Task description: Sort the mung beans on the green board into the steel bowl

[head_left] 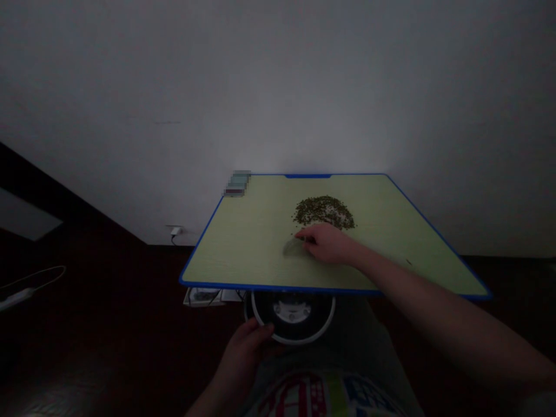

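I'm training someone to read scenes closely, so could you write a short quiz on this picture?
1. Which hand is nearer the heap of small dark bits? A: left; B: right; C: both equally near.
2. True or false: the tabletop has red edging.
3. What is the left hand holding?

Key:
1. B, the right hand, at the heap's near side.
2. False; the edging is blue.
3. A dark, pale-rimmed round item.
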Tool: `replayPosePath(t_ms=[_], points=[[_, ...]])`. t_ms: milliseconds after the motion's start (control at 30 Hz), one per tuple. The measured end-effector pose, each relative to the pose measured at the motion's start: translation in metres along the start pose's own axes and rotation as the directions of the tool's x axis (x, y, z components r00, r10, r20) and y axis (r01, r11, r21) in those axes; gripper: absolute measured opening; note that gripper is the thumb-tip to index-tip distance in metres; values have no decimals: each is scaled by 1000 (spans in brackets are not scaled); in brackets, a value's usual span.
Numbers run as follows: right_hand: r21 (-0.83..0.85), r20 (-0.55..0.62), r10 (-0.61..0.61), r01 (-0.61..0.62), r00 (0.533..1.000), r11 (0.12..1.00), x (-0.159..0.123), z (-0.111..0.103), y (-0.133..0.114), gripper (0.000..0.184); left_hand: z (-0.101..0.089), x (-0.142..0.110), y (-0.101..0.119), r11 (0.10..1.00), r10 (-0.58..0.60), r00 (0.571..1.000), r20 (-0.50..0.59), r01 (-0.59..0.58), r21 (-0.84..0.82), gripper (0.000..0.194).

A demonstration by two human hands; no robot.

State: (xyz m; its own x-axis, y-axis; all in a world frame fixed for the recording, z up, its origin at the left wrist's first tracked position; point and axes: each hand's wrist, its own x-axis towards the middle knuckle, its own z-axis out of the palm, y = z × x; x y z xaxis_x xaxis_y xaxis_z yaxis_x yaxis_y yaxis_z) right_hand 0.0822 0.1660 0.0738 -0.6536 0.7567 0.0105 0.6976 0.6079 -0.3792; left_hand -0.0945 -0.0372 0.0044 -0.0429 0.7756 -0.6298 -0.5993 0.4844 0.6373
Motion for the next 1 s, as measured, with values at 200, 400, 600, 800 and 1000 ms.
replayPosePath(t_ms=[200,400,600,800,1000], points=[[29,89,-74,72,993,997,-22,4,-16,36,5,-1,2,1000,-11,1000,10,11,-27,18],[105,93,-78,68,993,992,-37,6,-22,35,-1,3,0,1000,-12,998,57,12,5,16],[213,96,-74,52,993,976,-48,9,-20,36,-5,10,-6,999,8,998,57,-10,45,19],[178,40,-217,207,975,962,-71,12,-23,33,2,6,-5,999,20,1000,-7,-19,43,22],[341,-36,-51,61,998,938,-98,8,6,31,16,10,-12,995,-26,992,120,14,99,23]])
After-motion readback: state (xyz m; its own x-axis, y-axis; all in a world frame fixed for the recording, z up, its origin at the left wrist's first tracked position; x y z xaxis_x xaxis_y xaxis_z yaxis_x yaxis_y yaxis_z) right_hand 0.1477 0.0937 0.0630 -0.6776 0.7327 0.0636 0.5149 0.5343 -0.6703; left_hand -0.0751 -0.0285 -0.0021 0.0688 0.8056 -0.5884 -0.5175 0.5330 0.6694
